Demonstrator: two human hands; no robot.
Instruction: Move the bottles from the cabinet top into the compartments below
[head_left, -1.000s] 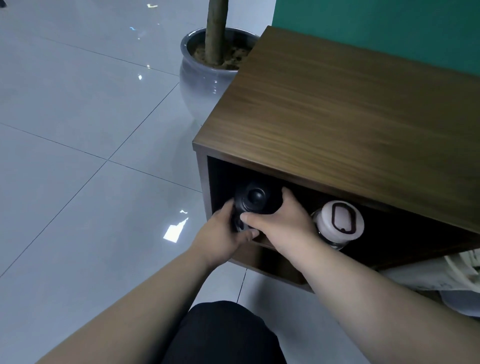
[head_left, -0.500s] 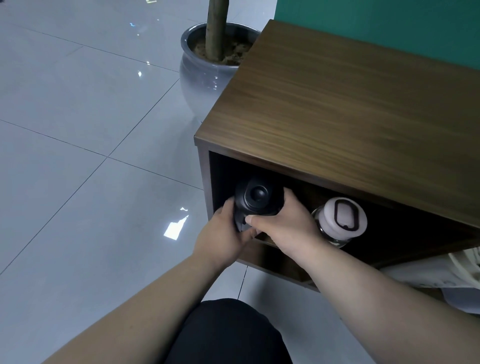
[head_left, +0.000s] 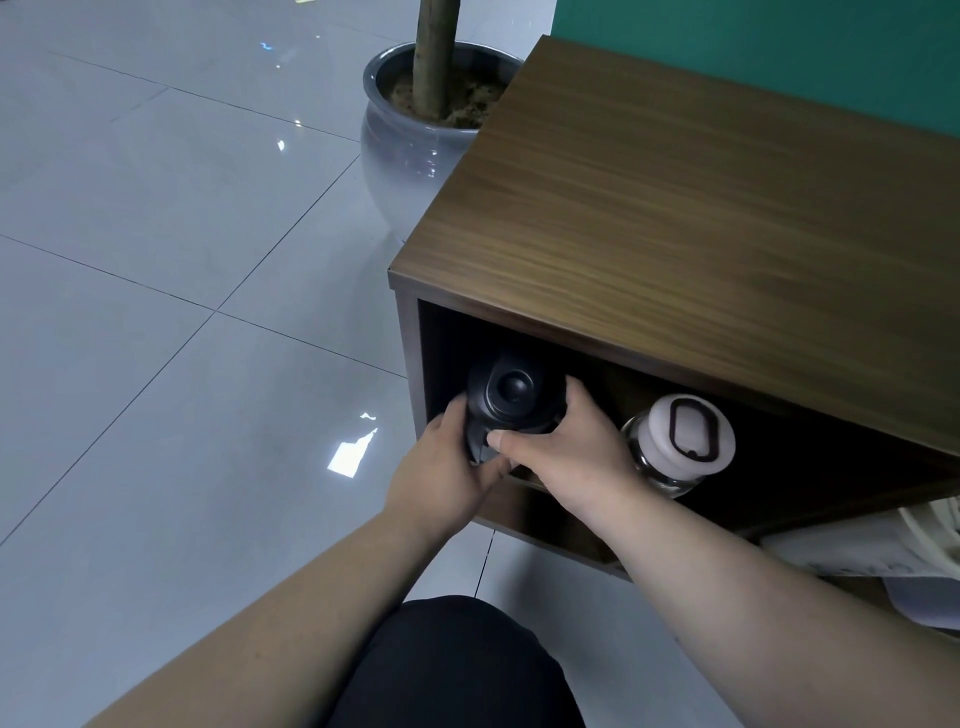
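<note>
A black bottle (head_left: 511, 397) with a round button lid stands in the left end of the upper compartment of the brown wooden cabinet (head_left: 701, 218). Both hands hold it: my left hand (head_left: 449, 478) grips its left and lower side, my right hand (head_left: 569, 452) wraps its right side with the thumb across the front. To the right in the same compartment stands a clear bottle (head_left: 675, 447) with a pale pink lid and a black loop. No bottle shows on the visible part of the cabinet top.
A grey ceramic plant pot (head_left: 415, 135) with a trunk stands on the floor just behind the cabinet's left corner. Glossy grey floor tiles (head_left: 182, 312) spread to the left. White cloth or paper (head_left: 883, 551) lies in the lower right. My dark-clothed knee (head_left: 457, 665) is below.
Both hands stay on the black bottle at the compartment's mouth, which has shifted only a little. The view has drifted a little.
</note>
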